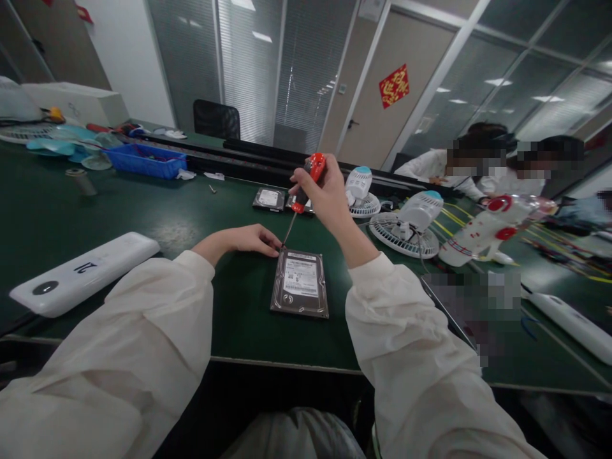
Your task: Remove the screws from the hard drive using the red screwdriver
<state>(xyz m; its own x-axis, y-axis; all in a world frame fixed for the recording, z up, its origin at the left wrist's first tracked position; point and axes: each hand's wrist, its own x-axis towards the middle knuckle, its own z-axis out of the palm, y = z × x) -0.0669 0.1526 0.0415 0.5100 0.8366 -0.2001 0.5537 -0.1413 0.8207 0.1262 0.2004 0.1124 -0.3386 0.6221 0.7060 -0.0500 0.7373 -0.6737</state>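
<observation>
A hard drive point(299, 284) lies on the green table with its white label facing up. My right hand point(327, 185) grips the red and black handle of a screwdriver point(302, 203), held tilted above the drive. The screwdriver's thin shaft reaches down to the drive's far left corner. Beside that corner is my left hand point(255, 240), its fingers drawn together close to the screwdriver tip. What those fingers pinch, if anything, is too small to tell. Behind the drive lie a second hard drive point(268, 199) and another one, partly hidden by my right hand.
A white power bank-like device point(86, 273) lies at left, a blue bin point(146, 160) farther back. White fans point(405, 229), a red and white bottle point(492, 229) and a dark flat device point(452, 309) are on the right. Other people sit across the table at right.
</observation>
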